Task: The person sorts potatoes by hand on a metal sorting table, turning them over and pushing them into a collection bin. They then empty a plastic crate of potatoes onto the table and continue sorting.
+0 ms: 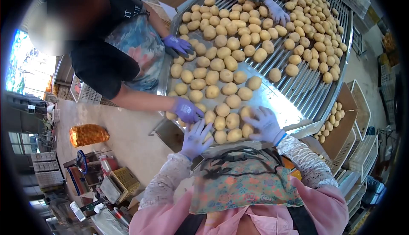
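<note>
thin gloved fingers (259, 113) against smooth rounded potatoes (232, 121); shiny metal table (277, 101)

Potato (245, 112) partly hidden by right hand (268, 127)

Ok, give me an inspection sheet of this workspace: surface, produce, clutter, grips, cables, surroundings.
Surface: metal sorting table, flat pan beside parallel bars.
Produce: many loose potatoes on pan and bars.
Clutter: filled orange mesh sack on the floor; yellowish basket among mixed items.
Grips: left grip and right grip gloved, fingers spread, at the near-edge potatoes.
Cables: nothing seen on the table.
Surroundings: co-worker's purple-gloved hands at left; another gloved hand at the far side.
</note>
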`<state>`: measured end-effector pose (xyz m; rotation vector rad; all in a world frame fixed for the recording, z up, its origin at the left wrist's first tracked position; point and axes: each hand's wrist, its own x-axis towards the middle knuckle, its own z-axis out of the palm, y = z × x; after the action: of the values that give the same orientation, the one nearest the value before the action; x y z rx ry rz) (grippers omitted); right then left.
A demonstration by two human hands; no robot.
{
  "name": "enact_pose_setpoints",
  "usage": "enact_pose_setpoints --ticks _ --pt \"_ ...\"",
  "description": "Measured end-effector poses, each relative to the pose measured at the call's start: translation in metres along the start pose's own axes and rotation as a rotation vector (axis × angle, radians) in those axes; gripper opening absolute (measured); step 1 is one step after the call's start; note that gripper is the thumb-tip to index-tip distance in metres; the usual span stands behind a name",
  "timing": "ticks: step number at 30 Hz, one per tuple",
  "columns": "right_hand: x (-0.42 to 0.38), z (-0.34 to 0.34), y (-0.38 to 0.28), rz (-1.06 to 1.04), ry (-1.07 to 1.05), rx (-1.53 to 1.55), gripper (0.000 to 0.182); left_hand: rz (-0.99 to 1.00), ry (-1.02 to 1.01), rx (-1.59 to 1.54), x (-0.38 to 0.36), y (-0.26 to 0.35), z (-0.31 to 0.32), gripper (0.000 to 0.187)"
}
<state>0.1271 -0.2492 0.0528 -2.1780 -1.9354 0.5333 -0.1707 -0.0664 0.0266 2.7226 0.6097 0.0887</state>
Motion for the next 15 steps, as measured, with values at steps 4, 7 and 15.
enact_pose_setpoints --ticks 4,7,15 --pt "0.031 0.038 -0.013 -0.2 0.082 -0.05 0.066 -0.031 0.015 0.064 -0.028 -0.011 -0.007 0.068" --pt "0.055 0.063 -0.032 -0.19 0.099 0.021 0.068 -0.087 0.069 0.039 -0.017 -0.011 -0.011 0.066" --pt "0.143 0.018 -0.016 -0.304 -0.133 0.107 0.026 -0.072 0.211 -0.129 0.039 0.022 0.038 0.05"
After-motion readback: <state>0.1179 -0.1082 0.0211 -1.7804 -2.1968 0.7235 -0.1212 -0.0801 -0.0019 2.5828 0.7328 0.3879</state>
